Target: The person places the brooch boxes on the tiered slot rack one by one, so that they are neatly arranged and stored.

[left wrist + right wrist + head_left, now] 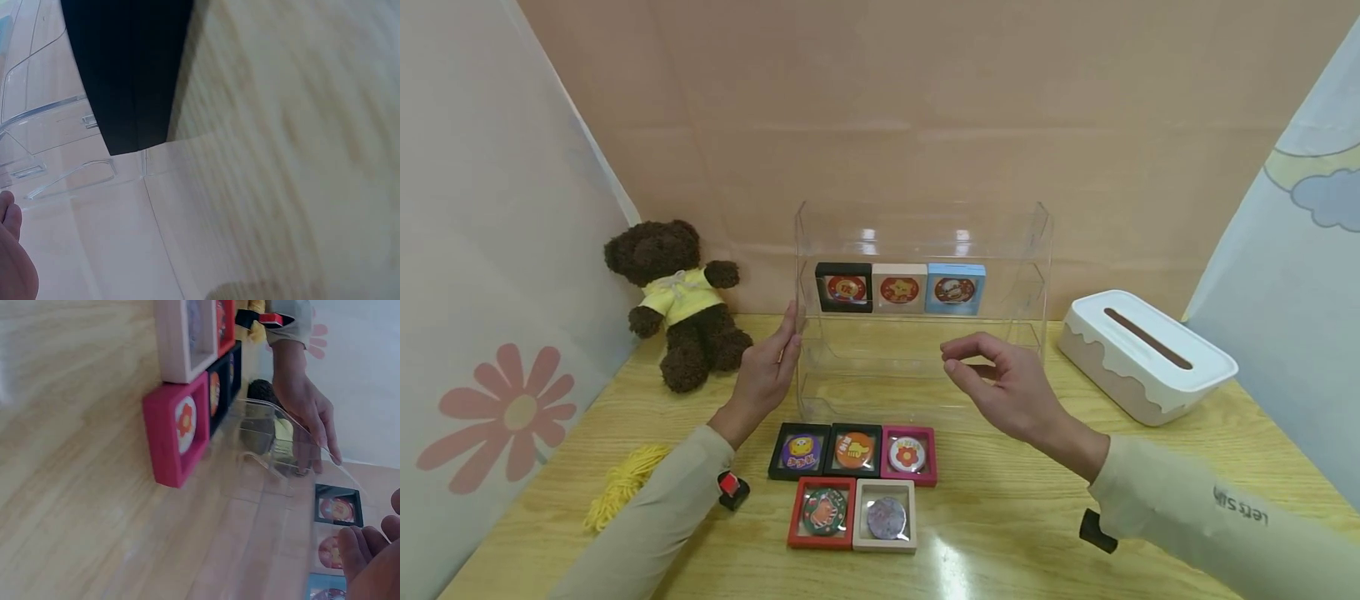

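A clear acrylic display rack with several tiers stands on the wooden table. Against its left side rests my left hand, fingers fairly straight. My right hand hovers before the lower tiers, its fingers bent toward the thumb with nothing visible between them. An upper tier holds three framed badges in a row: a black frame, a cream frame and a light blue frame. In front of the rack lie more framed badges, including a magenta frame, a red frame and a beige frame.
A brown teddy bear in a yellow shirt sits left of the rack. Yellow yarn lies by my left forearm. To the right stands a white-topped tissue box. A peach backdrop hangs behind everything.
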### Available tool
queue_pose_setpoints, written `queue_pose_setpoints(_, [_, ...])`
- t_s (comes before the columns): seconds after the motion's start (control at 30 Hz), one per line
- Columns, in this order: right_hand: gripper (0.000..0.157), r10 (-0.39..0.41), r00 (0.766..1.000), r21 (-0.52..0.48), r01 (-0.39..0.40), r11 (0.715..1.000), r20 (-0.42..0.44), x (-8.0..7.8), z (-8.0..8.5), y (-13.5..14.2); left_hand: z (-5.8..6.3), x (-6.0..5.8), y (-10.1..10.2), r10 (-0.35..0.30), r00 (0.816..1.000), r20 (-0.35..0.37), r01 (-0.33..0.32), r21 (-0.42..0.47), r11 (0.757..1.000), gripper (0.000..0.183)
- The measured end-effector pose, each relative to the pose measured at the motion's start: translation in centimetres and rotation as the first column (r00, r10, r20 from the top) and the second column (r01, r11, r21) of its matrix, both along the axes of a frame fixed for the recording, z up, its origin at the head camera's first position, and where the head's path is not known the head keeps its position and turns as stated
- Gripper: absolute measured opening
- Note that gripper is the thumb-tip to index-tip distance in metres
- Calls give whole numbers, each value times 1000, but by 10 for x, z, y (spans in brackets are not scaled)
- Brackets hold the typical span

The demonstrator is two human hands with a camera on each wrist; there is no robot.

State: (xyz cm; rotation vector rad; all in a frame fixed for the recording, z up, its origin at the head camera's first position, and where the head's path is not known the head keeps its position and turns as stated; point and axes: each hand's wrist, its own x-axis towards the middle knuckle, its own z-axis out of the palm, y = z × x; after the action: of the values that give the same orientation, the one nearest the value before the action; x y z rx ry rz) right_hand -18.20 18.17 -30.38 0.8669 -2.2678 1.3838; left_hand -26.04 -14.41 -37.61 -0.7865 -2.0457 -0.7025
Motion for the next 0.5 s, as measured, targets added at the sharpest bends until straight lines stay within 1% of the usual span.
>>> queue_pose_setpoints(0.27, [13, 51, 997, 29, -53, 998, 54, 10, -23, 0, 1, 0, 1, 0, 1000, -5, 0, -3, 1000, 53])
queue_pose_setpoints(0.4, [15, 78, 992, 78, -85, 993, 95, 14, -35, 0, 1, -1, 0, 2, 1000, 2, -2, -4, 1000, 53])
queue_pose_setpoints(0.5, [19, 84, 989, 138, -100, 985, 120, 16, -44, 0, 0, -1, 0, 4, 1000, 5, -4, -3, 1000, 53])
